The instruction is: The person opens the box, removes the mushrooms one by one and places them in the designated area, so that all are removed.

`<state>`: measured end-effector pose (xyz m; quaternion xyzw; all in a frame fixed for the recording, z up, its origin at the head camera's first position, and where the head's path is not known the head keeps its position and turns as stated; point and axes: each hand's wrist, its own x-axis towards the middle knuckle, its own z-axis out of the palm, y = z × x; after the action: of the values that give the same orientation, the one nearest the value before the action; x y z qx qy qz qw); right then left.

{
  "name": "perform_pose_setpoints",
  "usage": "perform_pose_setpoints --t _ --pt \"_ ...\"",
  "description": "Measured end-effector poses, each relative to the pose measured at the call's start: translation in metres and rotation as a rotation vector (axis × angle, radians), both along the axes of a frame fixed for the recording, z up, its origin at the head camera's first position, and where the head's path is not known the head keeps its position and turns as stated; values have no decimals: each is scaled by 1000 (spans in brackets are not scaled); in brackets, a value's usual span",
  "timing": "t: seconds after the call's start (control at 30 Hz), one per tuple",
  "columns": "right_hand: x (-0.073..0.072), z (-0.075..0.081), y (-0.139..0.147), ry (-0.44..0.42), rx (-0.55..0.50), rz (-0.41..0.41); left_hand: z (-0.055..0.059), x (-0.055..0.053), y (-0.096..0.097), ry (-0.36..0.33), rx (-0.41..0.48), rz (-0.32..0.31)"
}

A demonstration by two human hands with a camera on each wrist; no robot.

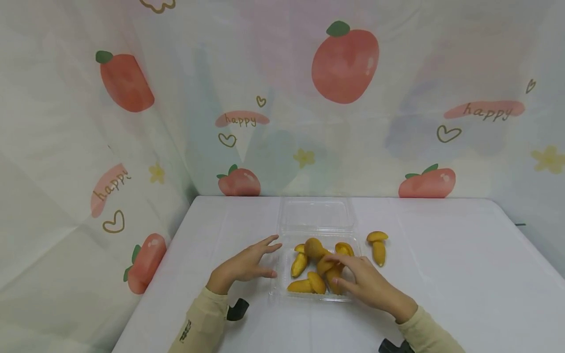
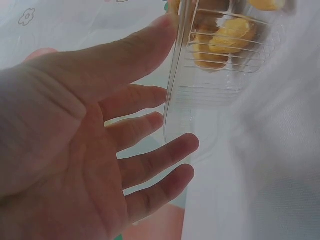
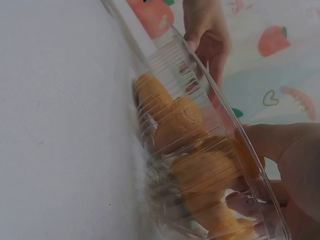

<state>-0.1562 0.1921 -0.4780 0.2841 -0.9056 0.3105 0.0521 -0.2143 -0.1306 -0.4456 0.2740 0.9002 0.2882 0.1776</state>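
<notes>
Several yellow mushrooms (image 1: 299, 264) lie in a clear plastic clamshell box (image 1: 282, 294) whose lid is folded back. My right hand (image 1: 364, 282) reaches over the box's right side, thumb and fingers bent around a yellow mushroom (image 1: 334, 274) among the others. In the right wrist view, the thumb is at the rim and the other fingers are partly hidden behind the plastic wall. My left hand (image 1: 247, 262) is at the box's left side, fingers spread and holding nothing. Its thumb (image 2: 150, 42) and fingertips are right at the clear wall in the left wrist view.
One more yellow mushroom (image 1: 378, 248) lies on the white table (image 1: 441, 274) to the right of the box. The open lid (image 1: 315, 214) extends toward the back edge. A printed cloth (image 1: 282, 73) with fruit drawings hangs behind the table and along the left.
</notes>
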Motion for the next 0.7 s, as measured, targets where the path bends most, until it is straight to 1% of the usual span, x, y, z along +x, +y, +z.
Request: perform_pose_setpoints --t 0.07,0.2,0.37,0.6,0.7 --pt "-2 1 1 -3 -50 18 0 0 0 0 0 0" --pt "-5 1 1 18 -132 49 1 1 1 3 0 -1" --pt "-5 3 2 42 -161 -1 0 1 1 5 3 6" --pt "-4 8 5 28 -198 -82 -1 0 1 -2 4 18" --pt "-4 11 8 28 -213 -104 -2 0 1 -3 4 22"
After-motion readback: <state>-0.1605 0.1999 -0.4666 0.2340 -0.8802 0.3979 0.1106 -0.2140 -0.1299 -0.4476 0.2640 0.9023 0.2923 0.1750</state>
